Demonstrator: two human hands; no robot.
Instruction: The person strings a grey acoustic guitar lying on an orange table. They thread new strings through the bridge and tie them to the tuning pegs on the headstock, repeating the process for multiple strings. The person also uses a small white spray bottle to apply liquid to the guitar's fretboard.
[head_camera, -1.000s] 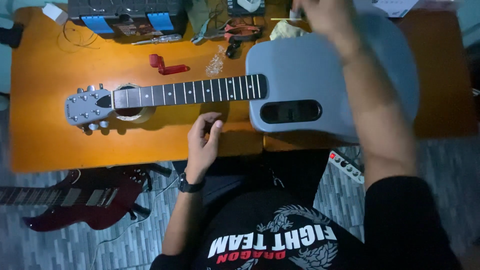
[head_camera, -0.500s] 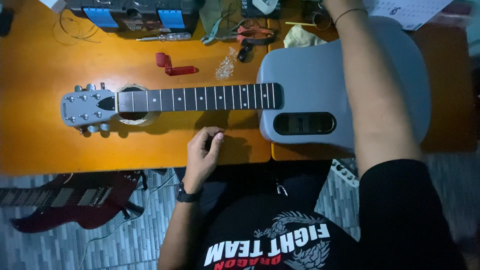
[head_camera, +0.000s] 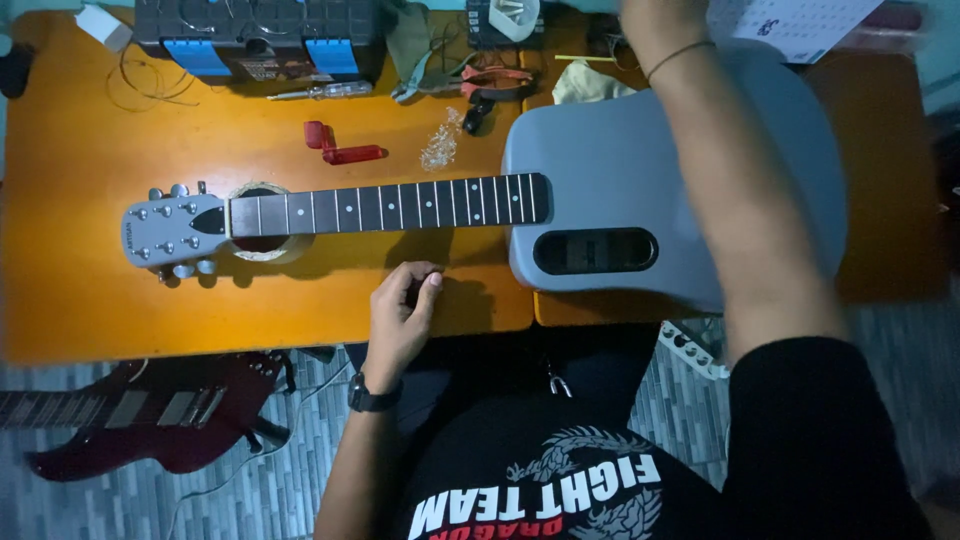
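Grey guitar (head_camera: 640, 180) lies lengthwise left to right; left hand (head_camera: 400, 320), fingers curled together, rests just below its neck (head_camera: 385, 205). Right hand's fingers are out of frame.

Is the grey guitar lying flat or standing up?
Lying flat. The grey guitar rests face up on the orange table, its neck pointing left.

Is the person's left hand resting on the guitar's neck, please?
No, the left hand rests on the table just below the guitar neck.
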